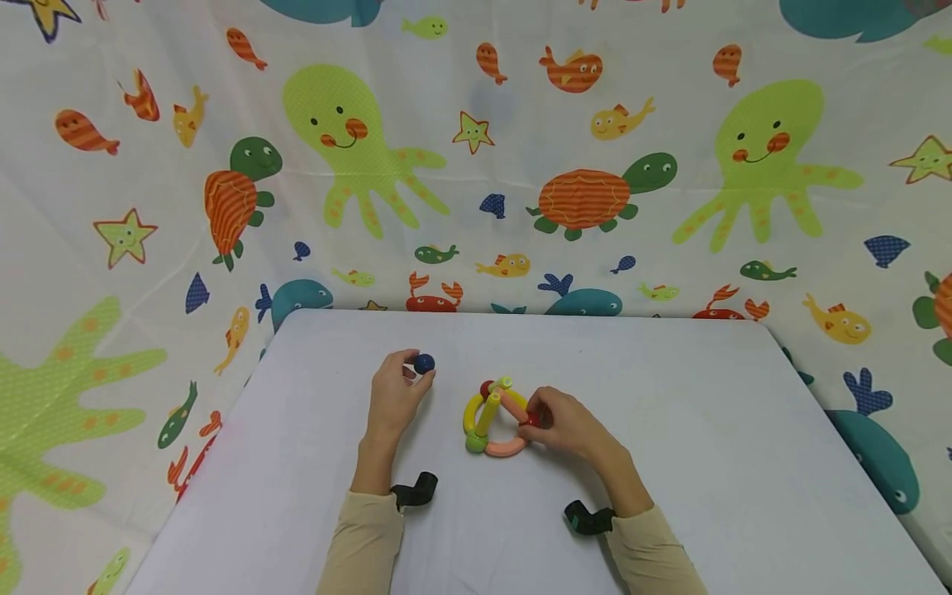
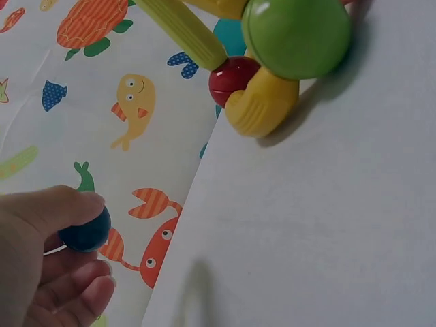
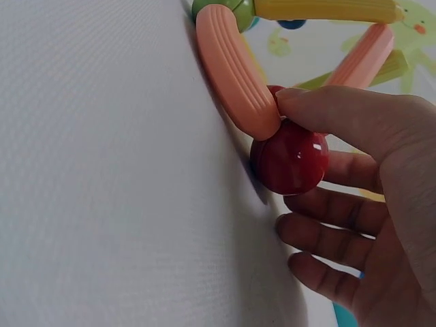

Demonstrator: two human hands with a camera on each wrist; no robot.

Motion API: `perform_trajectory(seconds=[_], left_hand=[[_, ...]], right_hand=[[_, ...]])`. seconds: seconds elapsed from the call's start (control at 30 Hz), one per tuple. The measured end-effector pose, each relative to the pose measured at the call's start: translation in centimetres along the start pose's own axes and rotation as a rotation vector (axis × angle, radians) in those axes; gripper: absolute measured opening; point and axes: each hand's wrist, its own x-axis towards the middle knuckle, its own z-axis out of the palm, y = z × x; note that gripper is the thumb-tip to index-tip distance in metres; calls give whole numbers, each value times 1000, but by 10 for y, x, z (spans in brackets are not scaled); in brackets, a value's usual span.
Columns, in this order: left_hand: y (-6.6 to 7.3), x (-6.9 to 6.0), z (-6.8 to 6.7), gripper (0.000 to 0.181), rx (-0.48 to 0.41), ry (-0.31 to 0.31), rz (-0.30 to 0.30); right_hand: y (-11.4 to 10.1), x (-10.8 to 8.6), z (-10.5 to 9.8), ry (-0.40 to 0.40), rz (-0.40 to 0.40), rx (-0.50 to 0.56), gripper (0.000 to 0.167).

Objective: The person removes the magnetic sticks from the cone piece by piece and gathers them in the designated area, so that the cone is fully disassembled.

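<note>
A dark blue ball (image 1: 424, 364) is pinched between the thumb and fingers of the left hand (image 1: 392, 397), raised left of a structure of colored sticks and balls. That structure has a green ball (image 1: 476, 444) at its near left corner, a curved pink stick (image 1: 506, 448) along the front, yellow curved sticks, and upright sticks meeting near the top. At its right corner the right hand (image 1: 571, 423) holds a red ball (image 3: 289, 158) with thumb and fingers, beside the pink stick's end. Another red ball (image 2: 231, 80) shows at the back, between a yellow-green stick and a yellow piece.
A white-covered table (image 1: 669, 380) lies under the structure. Behind it hangs a white cloth (image 1: 513, 107) printed with sea animals. Each wrist wears a black camera mount, the left (image 1: 416, 489) and the right (image 1: 589, 518).
</note>
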Motion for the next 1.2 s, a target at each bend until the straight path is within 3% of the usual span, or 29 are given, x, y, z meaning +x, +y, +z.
perform_trajectory(seconds=[0.5, 1.2], left_hand=[[-21, 1, 6, 41, 76, -42, -26], [-37, -2, 14, 43, 78, -64, -63]], right_hand=[[-1, 0, -1, -16, 18, 9, 35], [2, -1, 1, -7, 13, 6, 34]])
